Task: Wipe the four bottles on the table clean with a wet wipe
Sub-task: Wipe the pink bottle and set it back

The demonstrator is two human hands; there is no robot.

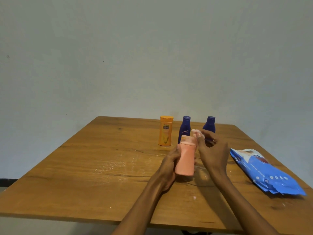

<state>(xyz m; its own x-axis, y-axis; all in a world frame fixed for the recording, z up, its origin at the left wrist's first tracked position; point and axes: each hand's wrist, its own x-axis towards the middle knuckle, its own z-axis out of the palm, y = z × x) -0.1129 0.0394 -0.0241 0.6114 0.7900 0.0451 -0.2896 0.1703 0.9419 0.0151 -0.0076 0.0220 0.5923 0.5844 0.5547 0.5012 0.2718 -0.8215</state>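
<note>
A: Where is the bottle being cleaned?

B: The pink plastic bottle [185,159] is lifted above the brown wooden table [101,167], tilted a little, its cap pointing away. The left hand [171,164] is wrapped around its left side and base, gripping it.

A: And the other hand?

B: The right hand [212,150] sits just right of the bottle's top, fingers pinched on a small white wet wipe [198,133] held against the cap area.

A: The remaining bottles?

B: 3 stand upright near the far edge: an orange plastic bottle with a label [165,131] on the left, a dark blue plastic bottle [184,128] beside it, and a second dark blue bottle [210,124] further right, partly hidden behind the right hand.

A: Anything else on the table?

B: A blue plastic wet-wipe pack [267,173] lies flat near the right edge, well apart from the bottles. Pale streaks mark the wood in front of the hands.
</note>
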